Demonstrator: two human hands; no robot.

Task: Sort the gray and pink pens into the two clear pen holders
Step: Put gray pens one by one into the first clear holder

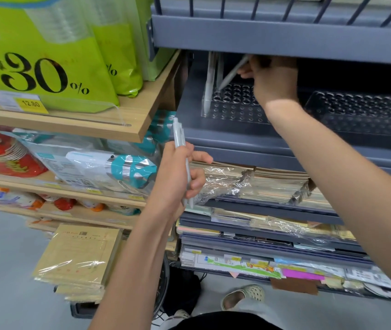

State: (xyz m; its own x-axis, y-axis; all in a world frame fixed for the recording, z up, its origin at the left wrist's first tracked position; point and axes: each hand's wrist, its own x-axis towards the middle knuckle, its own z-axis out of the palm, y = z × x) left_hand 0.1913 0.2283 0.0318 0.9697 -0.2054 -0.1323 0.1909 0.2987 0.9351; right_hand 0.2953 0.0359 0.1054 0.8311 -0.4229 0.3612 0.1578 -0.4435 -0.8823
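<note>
Head view: a person stands at a gray metal shelf (225, 136). Every place below is given from the left clear perforated plastic pen holder (235, 110), which sits on that shelf.

Left hand (177, 172): below and to the left of that holder, well apart from it and out in front of the shelf. Its fingers are curled round a pale gray click pen (179, 134), held upright with the clicker end up. A second tip seems to show under the fist, so it may be holding more than one pen; I cannot tell the count.

Standing gray pens (210, 77): inside the holder at its far left end, upright. There look to be about two, blurred together.

Tilted gray pen (233, 72): over the holder's left half, with its tip down among the holes near the standing pens and its top leaning right. I cannot tell whether the tip is seated in a hole.

Right hand (275, 82): above the holder's right part, tucked under the upper shelf board. Thumb and fingers pinch the top of the tilted pen.

Right clear pen holder (361, 115): well to the right of the landmark holder, on the same shelf. No pens show in it.

Done: an early stage, by my reading. A few gray pens are placed and one more is going in.

Left to do: the pen or pens in the left hand, and all the pink ones. No pink pen is in view.
</note>
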